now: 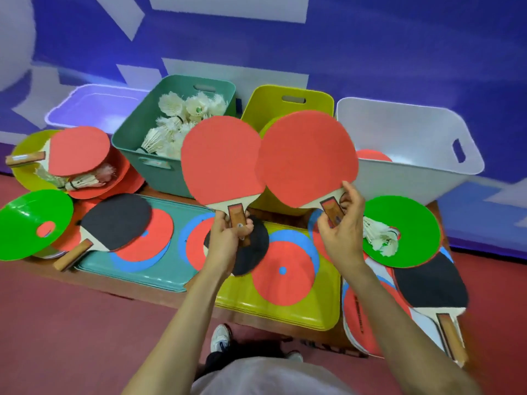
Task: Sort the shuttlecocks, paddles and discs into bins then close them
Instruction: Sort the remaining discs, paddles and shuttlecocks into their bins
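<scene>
My left hand [228, 238] grips the wooden handle of a red paddle [221, 159] held upright in front of the teal bin [142, 132], which holds several white shuttlecocks [182, 121]. My right hand [340, 226] pinches the handle of a second red paddle [306, 159], raised before the yellow-green bin [288, 99]. The white bin [405, 132] at right shows a red disc or paddle face [373, 155] inside. More paddles lie at left [114, 220], under my left hand [253, 252] and at right [430, 283]. Red and blue discs [285, 272] lie on the lids.
A lilac bin [94, 104] stands at the back left. Teal lid [171, 269] and yellow-green lid [285, 312] lie flat on the low bench. Green discs sit at far left [31, 220] and right [410, 232], the right one bearing shuttlecocks [382, 238]. A blue wall rises behind.
</scene>
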{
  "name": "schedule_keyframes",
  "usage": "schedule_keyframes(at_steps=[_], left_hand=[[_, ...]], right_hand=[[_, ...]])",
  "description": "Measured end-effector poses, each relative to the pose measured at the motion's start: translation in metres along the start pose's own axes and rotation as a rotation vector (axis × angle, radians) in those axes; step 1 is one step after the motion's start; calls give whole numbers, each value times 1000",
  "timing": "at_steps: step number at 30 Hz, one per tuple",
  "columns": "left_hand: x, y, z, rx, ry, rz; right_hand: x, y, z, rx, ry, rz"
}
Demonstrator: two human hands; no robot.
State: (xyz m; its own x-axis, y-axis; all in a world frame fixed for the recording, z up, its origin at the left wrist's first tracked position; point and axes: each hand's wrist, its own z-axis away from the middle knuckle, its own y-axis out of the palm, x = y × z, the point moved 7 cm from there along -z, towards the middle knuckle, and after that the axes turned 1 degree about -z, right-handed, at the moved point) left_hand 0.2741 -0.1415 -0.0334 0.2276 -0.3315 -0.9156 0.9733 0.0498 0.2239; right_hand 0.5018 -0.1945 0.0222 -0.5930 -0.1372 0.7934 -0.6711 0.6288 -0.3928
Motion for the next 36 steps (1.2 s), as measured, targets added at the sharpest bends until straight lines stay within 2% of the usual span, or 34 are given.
schedule_keyframes(at_steps=[7,13,18,21,25,31,36], left_hand=[[-44,83,-32,219,33,-281],[-75,141,-73,306,-38,-352],[-93,197,-117,396,-85,-447],[-100,226,-139,395,-75,-548],[-100,242,-167,385,-31,-634],[-90,258,-183,488,-155,-607],[-73,295,-184,588,-186,-665]], right_hand=[[-26,-54,-37,-102,158,98],[-54,-82,-88,-57,354,268],[-81,-101,-157,52,394,468],[-106,-107,-189,161,541,572],[-144,-113,-214,338,691,619],[-195,-111,-233,521,729,494],[-235,-103,-244,688,734,585]])
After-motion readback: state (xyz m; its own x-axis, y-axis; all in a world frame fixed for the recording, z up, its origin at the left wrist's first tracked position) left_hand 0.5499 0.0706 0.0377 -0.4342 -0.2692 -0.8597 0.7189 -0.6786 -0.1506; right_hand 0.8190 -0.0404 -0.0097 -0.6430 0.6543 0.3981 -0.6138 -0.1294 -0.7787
